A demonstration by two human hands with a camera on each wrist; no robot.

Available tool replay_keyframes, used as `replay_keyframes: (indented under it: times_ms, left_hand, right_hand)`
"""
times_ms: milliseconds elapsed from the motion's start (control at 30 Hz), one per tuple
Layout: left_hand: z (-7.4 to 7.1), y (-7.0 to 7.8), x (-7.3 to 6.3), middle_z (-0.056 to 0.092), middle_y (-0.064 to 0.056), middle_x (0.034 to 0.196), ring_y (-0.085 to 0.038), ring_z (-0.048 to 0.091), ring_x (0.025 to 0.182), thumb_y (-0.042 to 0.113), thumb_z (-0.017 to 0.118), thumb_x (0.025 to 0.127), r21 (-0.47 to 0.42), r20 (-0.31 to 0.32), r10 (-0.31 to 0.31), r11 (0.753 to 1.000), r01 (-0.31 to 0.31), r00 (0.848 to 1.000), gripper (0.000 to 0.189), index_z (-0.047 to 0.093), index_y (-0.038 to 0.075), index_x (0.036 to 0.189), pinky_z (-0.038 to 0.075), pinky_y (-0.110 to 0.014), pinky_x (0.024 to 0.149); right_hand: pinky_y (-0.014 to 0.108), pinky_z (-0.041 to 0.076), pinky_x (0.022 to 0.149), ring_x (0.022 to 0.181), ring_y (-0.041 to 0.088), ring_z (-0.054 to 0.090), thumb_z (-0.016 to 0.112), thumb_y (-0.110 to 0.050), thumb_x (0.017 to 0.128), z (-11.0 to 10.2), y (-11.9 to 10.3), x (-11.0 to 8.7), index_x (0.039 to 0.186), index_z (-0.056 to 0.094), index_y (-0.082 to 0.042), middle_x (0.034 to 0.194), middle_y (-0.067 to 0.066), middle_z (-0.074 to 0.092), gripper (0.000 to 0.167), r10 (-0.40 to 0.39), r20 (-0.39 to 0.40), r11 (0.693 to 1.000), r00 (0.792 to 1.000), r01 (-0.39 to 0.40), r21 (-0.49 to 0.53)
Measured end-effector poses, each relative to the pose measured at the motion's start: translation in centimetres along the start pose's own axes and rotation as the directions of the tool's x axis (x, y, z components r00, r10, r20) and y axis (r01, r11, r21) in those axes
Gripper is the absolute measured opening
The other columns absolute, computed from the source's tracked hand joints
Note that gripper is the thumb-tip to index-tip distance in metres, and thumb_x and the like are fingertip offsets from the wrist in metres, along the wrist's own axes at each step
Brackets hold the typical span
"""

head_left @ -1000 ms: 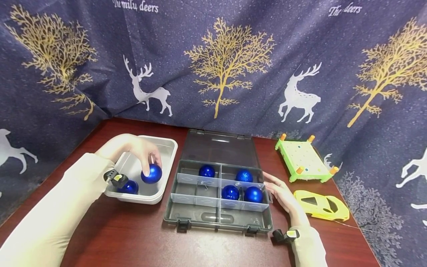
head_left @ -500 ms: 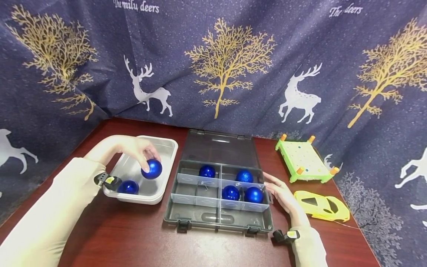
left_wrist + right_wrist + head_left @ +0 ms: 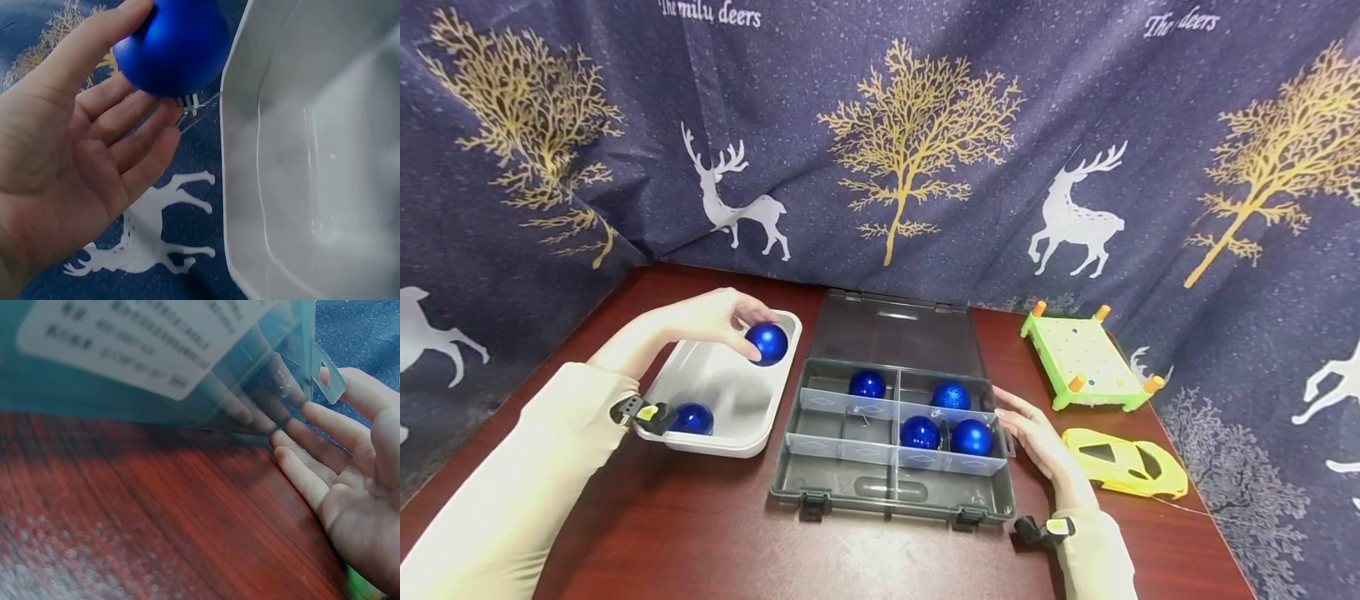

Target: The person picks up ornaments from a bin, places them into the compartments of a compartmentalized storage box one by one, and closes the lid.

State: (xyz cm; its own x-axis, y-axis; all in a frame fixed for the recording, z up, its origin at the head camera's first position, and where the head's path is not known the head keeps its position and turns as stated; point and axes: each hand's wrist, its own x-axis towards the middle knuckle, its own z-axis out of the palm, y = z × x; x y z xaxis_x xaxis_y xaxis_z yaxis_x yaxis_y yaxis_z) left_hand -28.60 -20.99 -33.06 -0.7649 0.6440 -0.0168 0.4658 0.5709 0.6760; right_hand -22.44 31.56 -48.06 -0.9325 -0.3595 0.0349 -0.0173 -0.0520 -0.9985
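My left hand [image 3: 711, 320] pinches a matte blue Christmas ball [image 3: 767, 343] between thumb and fingers, over the far right part of the white tray [image 3: 722, 446]. In the left wrist view the ball's metal cap [image 3: 189, 104] points toward my lower fingers. Another, glossier blue ball [image 3: 694, 418] lies in the tray's near left corner, partly hidden by the wrist camera. To the right stands a grey see-through divider box [image 3: 820, 479] with its lid folded back. Several blue balls sit in its compartments. My right hand [image 3: 1036, 440] rests its extended fingers against the box's right side.
Right of the box lie a green toy table [image 3: 1086, 358] with orange legs, upside down, and a yellow car shell [image 3: 1123, 463]. The open lid [image 3: 895, 333] reaches back toward a dark blue cloth [image 3: 820, 108] with deer and trees.
My left hand has lifted the held ball up and to the right, from the tray's middle toward its far right rim. The right hand and the box stay put.
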Motion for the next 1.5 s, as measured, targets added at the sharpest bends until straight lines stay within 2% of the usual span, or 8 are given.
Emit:
replay_keyframes:
  times_ms: [200,300,400,567,800,1067,1333,1500]
  left_hand:
    - [1.5,0.8,0.3,0.071,-0.015,0.115,-0.029,0.067,0.105,0.020,0.084,0.075,0.008,-0.105,0.007,1.000,-0.006,0.994,0.055,0.065,0.001,0.123,0.054,-0.046,0.090]
    - [2.2,1.6,0.5,0.072,-0.011,0.115,-0.026,0.068,0.103,0.025,0.084,0.076,0.041,-0.121,0.016,0.999,-0.011,0.993,0.052,0.067,0.006,0.122,0.055,-0.045,0.089]
    - [3.1,2.4,0.7,0.072,-0.010,0.114,-0.024,0.067,0.103,0.027,0.083,0.077,0.057,-0.131,0.036,0.998,-0.029,0.991,0.051,0.067,0.007,0.121,0.054,-0.044,0.089]
    - [4.8,3.9,1.3,0.071,-0.013,0.112,-0.027,0.065,0.105,0.021,0.083,0.076,0.001,-0.153,0.047,0.999,-0.047,0.987,0.050,0.067,0.002,0.120,0.051,-0.048,0.092]
    - [6.6,5.3,2.5,0.071,-0.013,0.108,-0.023,0.062,0.091,0.022,0.084,0.075,0.008,-0.137,0.066,0.998,-0.066,0.988,0.052,0.067,0.001,0.119,0.053,-0.046,0.084]
    - [8.8,7.0,3.3,0.072,-0.007,0.108,-0.022,0.063,0.098,0.027,0.087,0.071,0.050,-0.161,0.139,0.990,-0.133,0.977,0.056,0.068,0.005,0.119,0.052,-0.043,0.091]
    - [11.0,7.9,4.0,0.073,-0.006,0.102,-0.018,0.067,0.093,0.030,0.088,0.071,0.015,-0.150,0.115,0.993,-0.114,0.982,0.054,0.069,0.005,0.115,0.055,-0.037,0.085]
    - [11.9,8.3,4.3,0.073,-0.009,0.108,-0.020,0.068,0.095,0.032,0.087,0.072,-0.005,-0.101,0.100,0.995,-0.101,0.990,0.054,0.069,0.005,0.116,0.056,-0.038,0.085]
  right_hand:
    - [0.017,0.050,0.091,0.102,0.003,0.067,0.043,-0.003,0.102,0.1,0.0,0.1,0.146,0.020,0.017,0.118,-0.010,0.069,0.054,0.007,-0.006,1.000,1.000,-0.007,-0.016]
    - [0.016,0.050,0.092,0.102,0.003,0.067,0.042,-0.004,0.102,0.0,0.1,0.0,0.146,0.020,0.017,0.117,-0.009,0.070,0.054,0.004,-0.002,1.000,1.000,-0.004,-0.014]
    - [0.016,0.050,0.092,0.103,0.003,0.067,0.042,-0.003,0.102,-0.2,0.2,0.0,0.146,0.020,0.018,0.115,-0.007,0.071,0.053,-0.005,0.005,1.000,1.000,0.005,-0.003]
    - [0.016,0.049,0.092,0.103,0.003,0.067,0.042,-0.003,0.102,-0.2,0.2,-0.1,0.146,0.019,0.017,0.115,-0.007,0.071,0.054,0.001,0.004,1.000,1.000,-0.001,-0.007]
    - [0.015,0.049,0.093,0.103,0.002,0.067,0.042,-0.004,0.102,0.0,0.0,0.0,0.146,0.018,0.018,0.116,-0.008,0.070,0.055,0.013,0.000,1.000,1.000,-0.013,-0.010]
    - [0.016,0.049,0.093,0.103,0.003,0.067,0.042,-0.004,0.102,-0.1,0.2,0.2,0.146,0.020,0.017,0.116,-0.007,0.070,0.054,0.005,0.006,1.000,1.000,-0.005,-0.006]
    - [0.017,0.050,0.092,0.104,0.003,0.067,0.042,-0.002,0.102,-0.1,0.2,0.1,0.146,0.019,0.018,0.116,-0.006,0.071,0.054,-0.005,0.017,1.000,1.000,0.005,0.006]
    - [0.017,0.050,0.091,0.103,0.003,0.067,0.041,-0.001,0.102,-0.1,0.2,0.1,0.147,0.020,0.017,0.116,-0.007,0.070,0.053,-0.011,0.016,1.000,1.000,0.011,0.015]
